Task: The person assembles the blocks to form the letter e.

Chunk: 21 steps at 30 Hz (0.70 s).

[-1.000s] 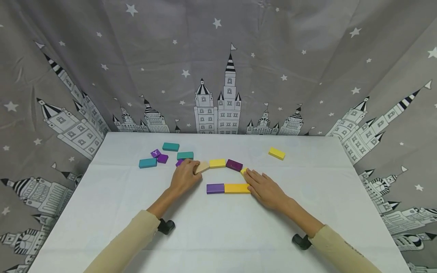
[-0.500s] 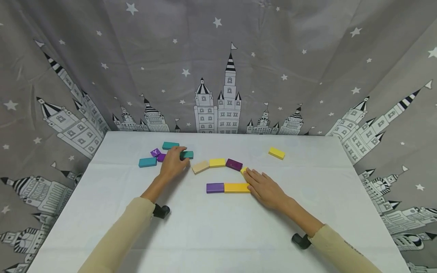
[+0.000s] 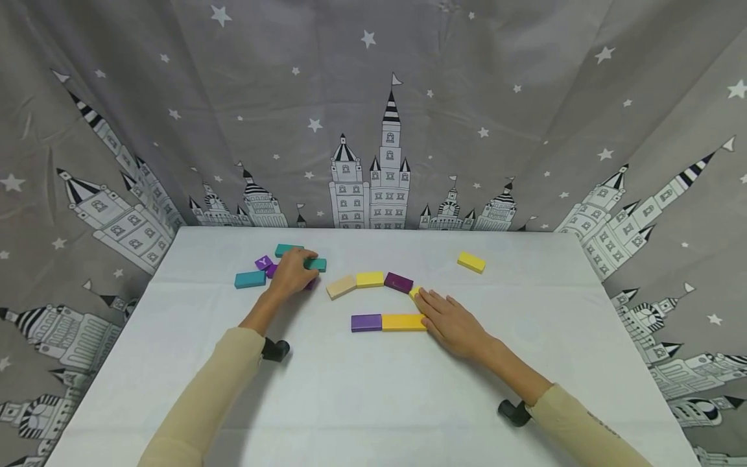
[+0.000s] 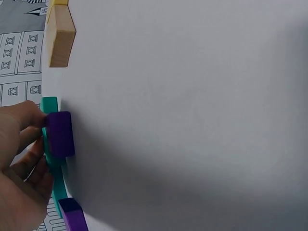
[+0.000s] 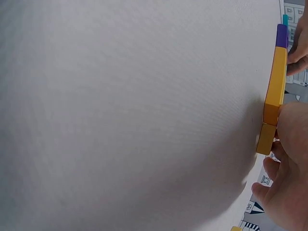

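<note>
In the head view, my left hand (image 3: 292, 275) reaches among blocks at the left, thumb and finger bent around a teal block (image 3: 317, 264). Just below the thumb a purple block (image 3: 311, 285) is mostly covered; in the left wrist view this purple block (image 4: 60, 134) stands before the fingers. My right hand (image 3: 455, 323) lies flat, fingers straight, fingertips against a yellow block (image 3: 415, 292) and the end of a long yellow block (image 3: 403, 322). A violet block (image 3: 366, 323) adjoins that long one. Above them curve a wooden block (image 3: 341, 287), a yellow block (image 3: 370, 279) and a dark purple block (image 3: 399, 282).
A second teal block (image 3: 288, 250), a blue-teal block (image 3: 250, 279) and a purple letter cube (image 3: 264, 262) lie around the left hand. One loose yellow block (image 3: 471, 262) sits at the back right. A grey castle-print curtain (image 3: 373, 117) hangs behind the white table (image 3: 373, 402).
My left hand let go of the wooden block and moved left and back to the teal block. The small purple block shifted slightly toward me and right. My right hand stayed in place.
</note>
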### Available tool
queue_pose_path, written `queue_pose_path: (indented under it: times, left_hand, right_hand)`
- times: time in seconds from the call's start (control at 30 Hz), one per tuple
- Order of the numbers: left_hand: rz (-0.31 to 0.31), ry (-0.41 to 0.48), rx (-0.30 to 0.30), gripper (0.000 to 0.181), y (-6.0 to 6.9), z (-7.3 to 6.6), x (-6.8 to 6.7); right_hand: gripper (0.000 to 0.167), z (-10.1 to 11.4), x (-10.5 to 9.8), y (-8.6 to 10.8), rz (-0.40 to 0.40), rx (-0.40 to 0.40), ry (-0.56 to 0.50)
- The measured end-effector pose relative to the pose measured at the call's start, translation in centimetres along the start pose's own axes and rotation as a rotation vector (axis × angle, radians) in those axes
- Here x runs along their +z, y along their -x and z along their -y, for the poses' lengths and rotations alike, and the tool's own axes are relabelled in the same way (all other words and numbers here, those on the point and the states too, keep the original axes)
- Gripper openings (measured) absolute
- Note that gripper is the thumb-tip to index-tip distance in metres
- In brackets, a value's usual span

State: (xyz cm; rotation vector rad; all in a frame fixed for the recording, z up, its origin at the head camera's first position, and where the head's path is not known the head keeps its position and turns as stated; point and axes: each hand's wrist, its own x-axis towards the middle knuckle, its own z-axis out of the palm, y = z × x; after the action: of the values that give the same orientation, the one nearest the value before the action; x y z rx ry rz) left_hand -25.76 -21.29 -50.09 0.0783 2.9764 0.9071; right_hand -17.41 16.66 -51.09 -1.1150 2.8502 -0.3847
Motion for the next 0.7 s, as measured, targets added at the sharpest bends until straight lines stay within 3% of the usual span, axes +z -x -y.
queue_pose_path:
  times: [0.2,0.47,0.7]
  left_hand:
    - [0.041,-0.005,0.015,0.04,-0.4,0.3,-0.4]
    - [-0.038,0.014,0.052,0.041,0.1,0.3,-1.1]
    - [-0.079,0.057,0.094,0.037,1.5,-0.1,-1.5]
  right_hand:
    - [0.055,0.0,0.0,0.0,0.011,0.004,0.012]
    - [0.055,0.1,0.0,0.0,0.023,0.012,0.024]
    - [0.056,0.2,-0.1,-0.1,0.03,0.026,0.017]
